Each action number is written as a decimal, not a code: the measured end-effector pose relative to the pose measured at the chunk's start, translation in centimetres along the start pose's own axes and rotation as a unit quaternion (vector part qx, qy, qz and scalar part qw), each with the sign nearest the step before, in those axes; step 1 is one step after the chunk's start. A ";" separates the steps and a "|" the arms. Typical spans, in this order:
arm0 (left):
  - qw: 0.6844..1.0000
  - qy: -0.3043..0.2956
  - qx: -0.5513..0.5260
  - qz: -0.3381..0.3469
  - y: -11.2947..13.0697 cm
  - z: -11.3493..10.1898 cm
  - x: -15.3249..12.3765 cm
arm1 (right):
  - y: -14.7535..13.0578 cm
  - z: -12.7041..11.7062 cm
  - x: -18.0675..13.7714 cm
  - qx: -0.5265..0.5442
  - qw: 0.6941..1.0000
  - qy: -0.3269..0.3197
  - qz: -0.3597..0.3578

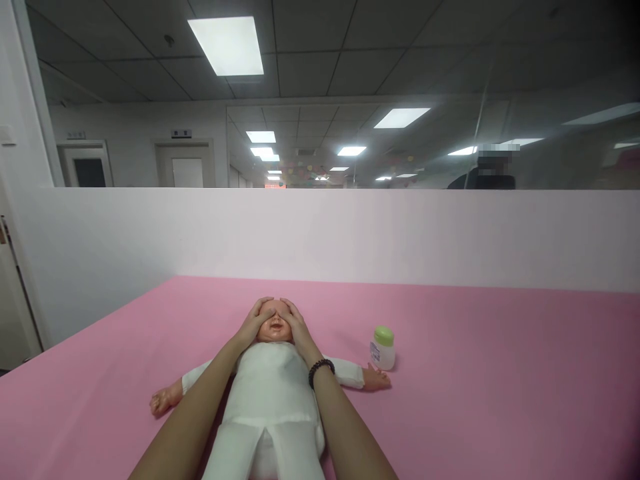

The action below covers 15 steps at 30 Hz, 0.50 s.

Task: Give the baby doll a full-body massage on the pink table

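A baby doll with a white cloth body lies on its back, arms spread out to both sides. My left hand cups the left side of its head, fingers curved round the top and the thumb across the brow and eye. On the other side my right hand does the same, its thumb nearly meeting the left one. Between the hands, the doll's nose, mouth and chin show, while its eyes are hidden. A dark beaded bracelet circles my right wrist. Both forearms run alongside the doll's body.
A small jar with a green lid stands just beyond the doll's right-side hand. The pink padded surface ends at a low white wall with glass above. Behind the glass, a person is partly visible.
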State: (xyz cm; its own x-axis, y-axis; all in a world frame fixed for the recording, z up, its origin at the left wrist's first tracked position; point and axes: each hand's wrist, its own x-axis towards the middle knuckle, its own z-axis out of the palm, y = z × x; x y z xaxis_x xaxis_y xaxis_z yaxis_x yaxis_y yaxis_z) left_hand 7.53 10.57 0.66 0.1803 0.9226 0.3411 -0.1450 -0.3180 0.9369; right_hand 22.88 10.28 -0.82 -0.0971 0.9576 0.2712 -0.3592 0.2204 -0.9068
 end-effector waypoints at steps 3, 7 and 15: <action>1.000 0.002 0.002 -0.004 0.1 0.0 0.0 | -0.2 0.0 -0.2 -0.005 1.000 0.001 -0.002; 1.000 -0.004 0.001 -0.007 0.1 0.0 0.0 | -0.4 0.1 -0.3 -0.006 1.000 0.003 -0.007; 1.000 0.013 0.007 0.002 -0.4 0.1 0.4 | 0.2 0.1 0.5 0.027 1.000 -0.002 -0.014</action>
State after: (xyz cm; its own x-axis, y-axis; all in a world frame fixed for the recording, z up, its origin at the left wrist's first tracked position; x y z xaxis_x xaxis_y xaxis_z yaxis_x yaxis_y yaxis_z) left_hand 7.71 11.02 0.42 0.1544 0.9265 0.3431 -0.1330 -0.3246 0.9365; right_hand 22.65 10.78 -0.87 -0.0897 0.9506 0.2972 -0.4107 0.2365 -0.8806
